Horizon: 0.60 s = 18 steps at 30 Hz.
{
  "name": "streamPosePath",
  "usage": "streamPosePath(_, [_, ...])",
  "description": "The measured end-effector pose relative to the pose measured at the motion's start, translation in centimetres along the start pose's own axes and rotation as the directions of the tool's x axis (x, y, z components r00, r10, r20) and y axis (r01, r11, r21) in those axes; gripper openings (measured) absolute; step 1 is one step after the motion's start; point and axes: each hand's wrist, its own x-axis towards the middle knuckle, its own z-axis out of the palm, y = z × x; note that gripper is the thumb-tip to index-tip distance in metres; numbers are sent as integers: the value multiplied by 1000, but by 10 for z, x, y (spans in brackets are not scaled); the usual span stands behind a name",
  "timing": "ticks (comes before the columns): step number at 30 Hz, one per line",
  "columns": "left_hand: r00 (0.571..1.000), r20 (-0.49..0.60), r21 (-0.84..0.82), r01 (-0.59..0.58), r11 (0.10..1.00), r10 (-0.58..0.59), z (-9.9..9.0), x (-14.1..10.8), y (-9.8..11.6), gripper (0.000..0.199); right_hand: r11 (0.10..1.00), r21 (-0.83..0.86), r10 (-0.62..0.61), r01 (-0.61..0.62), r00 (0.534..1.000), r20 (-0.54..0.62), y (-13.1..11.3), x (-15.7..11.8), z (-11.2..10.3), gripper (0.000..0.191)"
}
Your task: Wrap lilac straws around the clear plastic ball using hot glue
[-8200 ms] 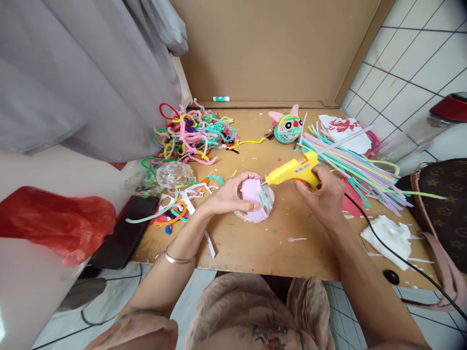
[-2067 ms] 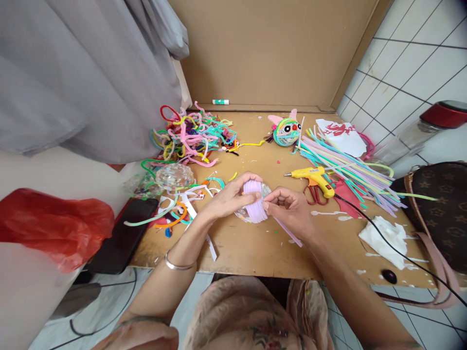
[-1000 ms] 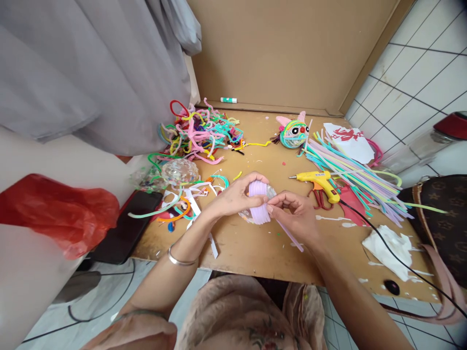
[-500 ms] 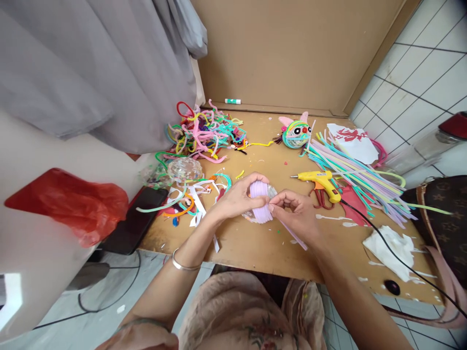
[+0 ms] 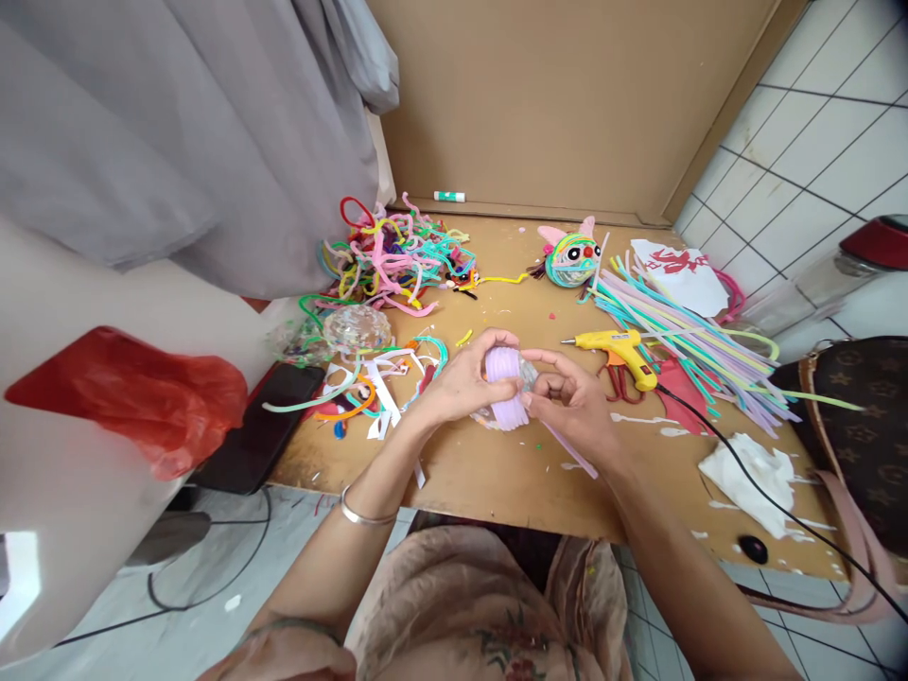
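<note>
Lilac pipe cleaner (image 5: 506, 397) wraps the clear ball (image 5: 528, 373) between your 2 hands, above the table (image 5: 461, 487) near its front edge. Your left hand (image 5: 464, 383) grips the ball from the left, thumb across the lilac rows. Your right hand (image 5: 576, 402) curls loosely at the ball's right side, fingers parted; you can't tell from here whether it pinches the strand. A loose lilac end (image 5: 576, 456) slants out below it, toward near right. To your right, a yellow glue gun (image 5: 616, 348) lies overlapping red handles (image 5: 621, 386), its nozzle pointing left. Beyond it, to the right, spreads a bundle of straight pipe cleaners (image 5: 699, 340). At far centre-right sits a decorated ball (image 5: 569, 262) with 2 pink ears; at far left, a tangled heap (image 5: 397, 255).
</note>
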Motion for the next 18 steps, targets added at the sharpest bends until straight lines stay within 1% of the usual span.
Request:
streamPosePath(2, [1000,17,7,13,1000,-13,-1,0,3,47,1000,-9,1,-1,1000,10,0,0,-2,51])
streamPosePath(6, [1000,27,-12,4,1000,-4,-1,0,6,43,999,-40,-3,4,1000,31,2,1,-4,47])
streamPosePath(10, [1000,12,-19,4,1000,-4,-2,5,4,43,1000,-15,-17,17,1000,4,5,5,-3,45])
streamPosePath(14, [1000,13,16,-4,1000,3,-4,20,3,43,999,-8,-39,39,999,-20,3,17,-7,45])
streamPosePath(15, [1000,30,1,-8,1000,8,-4,26,4,43,999,-19,-46,46,999,-21,1,21,-10,45])
streamPosePath(18, [999,10,-53,-42,998,42,-4,47,3,45,997,-54,-62,61,998,-17,-6,37,-21,51])
